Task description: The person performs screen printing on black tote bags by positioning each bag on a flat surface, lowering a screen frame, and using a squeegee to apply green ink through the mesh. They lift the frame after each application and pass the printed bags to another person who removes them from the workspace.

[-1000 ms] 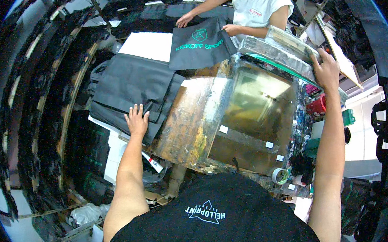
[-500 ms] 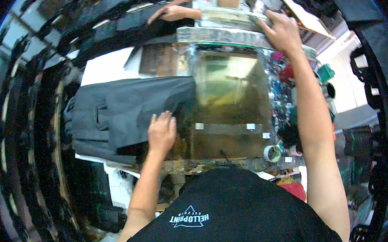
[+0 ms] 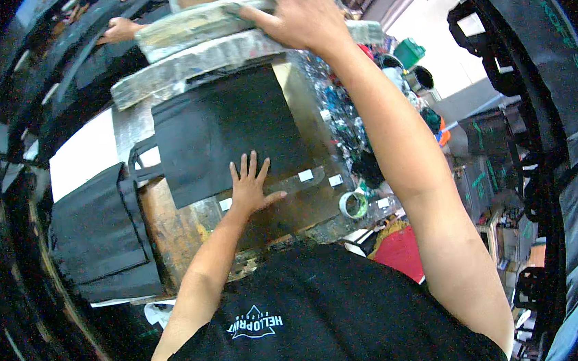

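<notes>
A flat black bag (image 3: pixel 222 128) with a handle on its left side lies on the brown, glossy board (image 3: pixel 305 210). My left hand (image 3: pixel 250 187) rests palm down at the bag's near edge, fingers spread, thumb out over the board. At the far side my right hand (image 3: pixel 306 17) is closed over the upper bar of a raised, ink-stained frame (image 3: pixel 200 30), the thumb on its near face. A second pale, stained bar (image 3: pixel 183 69) runs just below it, beyond the bag. Small white tabs (image 3: pixel 306 175) are stuck along the board's near part.
More black bags (image 3: pixel 97 231) lie at the left, by a white sheet (image 3: pixel 84 154). A tape roll (image 3: pixel 354 205) sits near the board's right corner; ink-spattered clutter and a green container (image 3: pixel 409 52) are farther right. Another person's hand (image 3: pixel 119 30) shows at the far left.
A black bag has come rightward off the pile and now covers much of the board. My left hand's fingers have spread. The view has swung; my right hand stays on the frame.
</notes>
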Motion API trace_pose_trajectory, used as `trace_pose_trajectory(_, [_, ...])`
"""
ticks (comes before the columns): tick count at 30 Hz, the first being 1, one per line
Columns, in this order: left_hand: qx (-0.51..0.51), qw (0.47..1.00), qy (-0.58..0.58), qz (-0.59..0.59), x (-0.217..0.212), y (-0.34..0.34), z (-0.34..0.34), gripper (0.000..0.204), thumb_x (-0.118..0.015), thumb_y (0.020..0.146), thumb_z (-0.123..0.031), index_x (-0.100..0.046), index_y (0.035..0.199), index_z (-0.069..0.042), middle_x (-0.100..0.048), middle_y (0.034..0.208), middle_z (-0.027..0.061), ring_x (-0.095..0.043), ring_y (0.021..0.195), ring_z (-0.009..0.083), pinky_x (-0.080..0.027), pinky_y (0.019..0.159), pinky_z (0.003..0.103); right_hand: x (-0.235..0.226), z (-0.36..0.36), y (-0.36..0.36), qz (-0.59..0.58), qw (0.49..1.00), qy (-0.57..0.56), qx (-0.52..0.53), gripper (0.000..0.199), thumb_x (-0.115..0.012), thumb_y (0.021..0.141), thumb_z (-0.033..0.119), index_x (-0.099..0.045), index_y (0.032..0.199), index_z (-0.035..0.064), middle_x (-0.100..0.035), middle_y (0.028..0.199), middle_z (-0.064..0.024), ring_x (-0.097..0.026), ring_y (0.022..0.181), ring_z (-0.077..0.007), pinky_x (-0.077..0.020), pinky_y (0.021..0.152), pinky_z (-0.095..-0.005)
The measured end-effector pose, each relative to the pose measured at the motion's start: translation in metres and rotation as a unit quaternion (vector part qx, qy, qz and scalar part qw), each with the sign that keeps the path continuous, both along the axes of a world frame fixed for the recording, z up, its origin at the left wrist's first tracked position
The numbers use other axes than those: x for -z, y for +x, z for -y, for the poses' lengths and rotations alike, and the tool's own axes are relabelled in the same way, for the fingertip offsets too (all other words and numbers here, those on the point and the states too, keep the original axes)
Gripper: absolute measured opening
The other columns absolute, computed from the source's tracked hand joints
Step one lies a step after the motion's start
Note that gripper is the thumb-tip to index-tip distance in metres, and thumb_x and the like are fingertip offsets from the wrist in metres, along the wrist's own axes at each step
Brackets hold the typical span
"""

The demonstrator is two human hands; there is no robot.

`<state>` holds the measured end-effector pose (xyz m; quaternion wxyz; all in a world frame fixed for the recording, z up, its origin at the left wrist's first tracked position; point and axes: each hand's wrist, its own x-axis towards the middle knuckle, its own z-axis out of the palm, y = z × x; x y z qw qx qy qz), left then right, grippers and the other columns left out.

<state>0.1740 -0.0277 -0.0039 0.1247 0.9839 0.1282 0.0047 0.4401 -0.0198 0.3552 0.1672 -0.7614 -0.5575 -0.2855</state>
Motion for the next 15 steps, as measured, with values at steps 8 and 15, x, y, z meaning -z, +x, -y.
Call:
trace_pose_trajectory(8, [-0.002, 0.997, -0.063, 0.053, 0.001, 0.04, 0.066, 0.114, -0.047, 0.078, -0.091, -0.036, 0.16, -0.013, -0.014, 0.169, 0.0251, -0.007, 0.156, 0.0459, 0.004, 0.119, 0.07, -0.026, -0.001, -0.004, -0.136, 0.99, 0.012, -0.038, 0.071, -0.055, 0.092, 0.068, -0.069, 0.077, 0.0003, -0.07, 0.081, -0.023, -0.069, 0.082, -0.0377, -0.0518, 0.08, -0.05])
trace_pose_trajectory(15, [-0.003, 0.996, -0.069, 0.057, -0.001, 0.044, 0.078, 0.117, -0.047, 0.076, -0.093, -0.038, 0.159, -0.011, -0.017, 0.168, 0.0246, -0.008, 0.156, 0.0441, 0.003, 0.12, 0.069, -0.029, -0.002, -0.013, -0.095, 0.995, 0.01, -0.021, 0.067, -0.057, 0.092, 0.067, -0.07, 0.084, 0.0018, -0.071, 0.086, -0.0214, -0.066, 0.088, -0.0371, -0.0468, 0.08, -0.0497])
